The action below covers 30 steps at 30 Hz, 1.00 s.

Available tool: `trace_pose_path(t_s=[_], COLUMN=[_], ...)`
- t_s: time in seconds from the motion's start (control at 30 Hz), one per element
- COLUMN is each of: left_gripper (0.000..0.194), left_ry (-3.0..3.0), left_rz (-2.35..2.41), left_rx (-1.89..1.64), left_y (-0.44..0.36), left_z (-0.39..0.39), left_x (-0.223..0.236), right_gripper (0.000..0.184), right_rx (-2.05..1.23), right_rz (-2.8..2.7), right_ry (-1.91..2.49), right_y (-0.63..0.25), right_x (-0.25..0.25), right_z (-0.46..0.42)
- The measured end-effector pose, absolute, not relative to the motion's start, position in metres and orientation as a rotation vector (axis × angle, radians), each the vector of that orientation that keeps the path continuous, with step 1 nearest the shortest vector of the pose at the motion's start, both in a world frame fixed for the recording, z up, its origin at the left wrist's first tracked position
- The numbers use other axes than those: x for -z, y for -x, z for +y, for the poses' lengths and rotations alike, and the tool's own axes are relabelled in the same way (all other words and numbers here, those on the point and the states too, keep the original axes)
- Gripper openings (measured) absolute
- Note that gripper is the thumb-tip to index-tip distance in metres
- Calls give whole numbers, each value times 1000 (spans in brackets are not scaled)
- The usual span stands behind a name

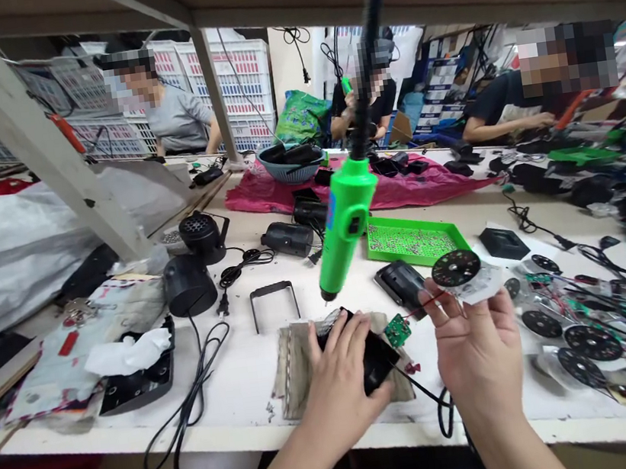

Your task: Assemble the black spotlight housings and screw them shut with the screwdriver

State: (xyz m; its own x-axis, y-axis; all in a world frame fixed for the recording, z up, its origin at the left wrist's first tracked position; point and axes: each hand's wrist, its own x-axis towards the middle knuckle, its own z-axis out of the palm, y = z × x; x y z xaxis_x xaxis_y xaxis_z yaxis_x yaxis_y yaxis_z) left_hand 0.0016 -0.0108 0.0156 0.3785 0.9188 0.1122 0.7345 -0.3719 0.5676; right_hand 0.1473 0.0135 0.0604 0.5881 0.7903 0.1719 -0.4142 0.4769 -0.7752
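Observation:
My left hand (340, 373) lies over a black plastic housing (379, 360), fingers across its top and thumb along the near side, holding it on a folded cloth (293, 368). Raised to the right, my right hand (474, 344) pinches a round black LED disc (456, 268) with a clear plastic piece under it. Red wire runs from near the disc toward a small green circuit board (398, 330) beside the housing. A black power cord (426, 393) leads from the housing toward the table's front edge. Above the housing hangs a green electric screwdriver (346, 222), touched by neither hand.
A green tray (414, 240) of small screws stands behind. Black lamp bodies (189, 284) and a metal bracket (273, 290) sit to the left. At right lie more LED discs (592, 342) with tangled wires. Several people work across the table; a shelf post (45, 124) slants at left.

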Motion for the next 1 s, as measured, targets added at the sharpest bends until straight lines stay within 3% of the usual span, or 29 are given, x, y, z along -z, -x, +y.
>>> trace_pose_path(t_s=[0.13, 0.4, 0.6, 0.77, 0.9, 1.0], left_gripper=[70, 65, 70, 51, 53, 52], left_ry=[-2228, -2175, -2131, -2166, -2140, -2135], left_rz=[1286, 1168, 1123, 1185, 1225, 1251], left_rx=[-565, -606, -503, -541, -585, -582], left_y=[-2, -1, -3, -6, -5, -7], left_z=[-8, 0, 4, 2, 0, 0], left_x=[-21, -24, -34, -31, -26, -27], right_gripper=[17, 25, 35, 44, 53, 38], right_rx=[-671, -541, -931, -1142, -902, -578], right_rz=[-551, -526, -860, -1128, -1226, -1513], right_ry=[738, 823, 1197, 1493, 1693, 1845], right_y=[-146, -152, -186, -193, -192, -189], right_x=[-65, -65, -50, -29, -22, -20], right_z=[11, 0, 12, 14, -3, -27])
